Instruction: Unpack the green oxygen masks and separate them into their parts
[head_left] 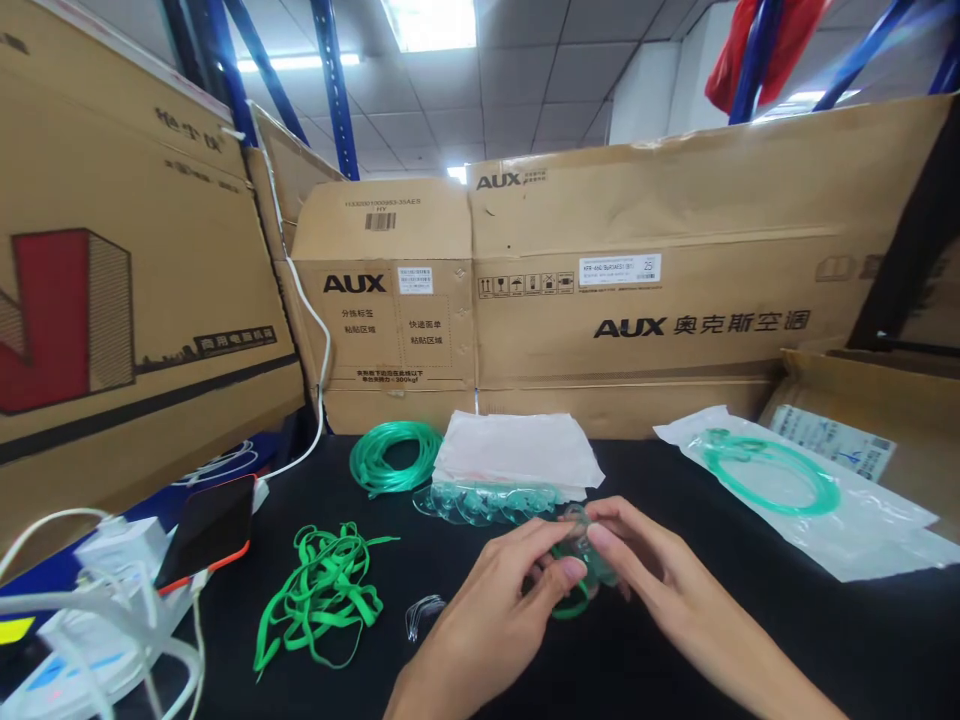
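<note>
A clear, greenish plastic oxygen mask (597, 568) is between my two hands, just above the black tabletop. My left hand (504, 585) pinches its left side, with the thumb bent over the near edge. From the other side, my right hand (646, 558) grips the mask near its top, fingers curled behind it. A loop of green strap (574, 606) hangs below the left thumb; its attachment is hidden by the fingers. Beyond the hands lies a row of similar clear masks (480, 505). Thin metal strips (422, 612) lie left of my left wrist.
Loose green elastic straps (322, 600) lie left, with coiled green tubing (360, 462) behind. White sheets (517, 450) are stacked at the back. A clear bag (855, 545) holding tubing lies right. A phone (210, 530) and white cables are far left. Cardboard boxes (637, 370) wall the table.
</note>
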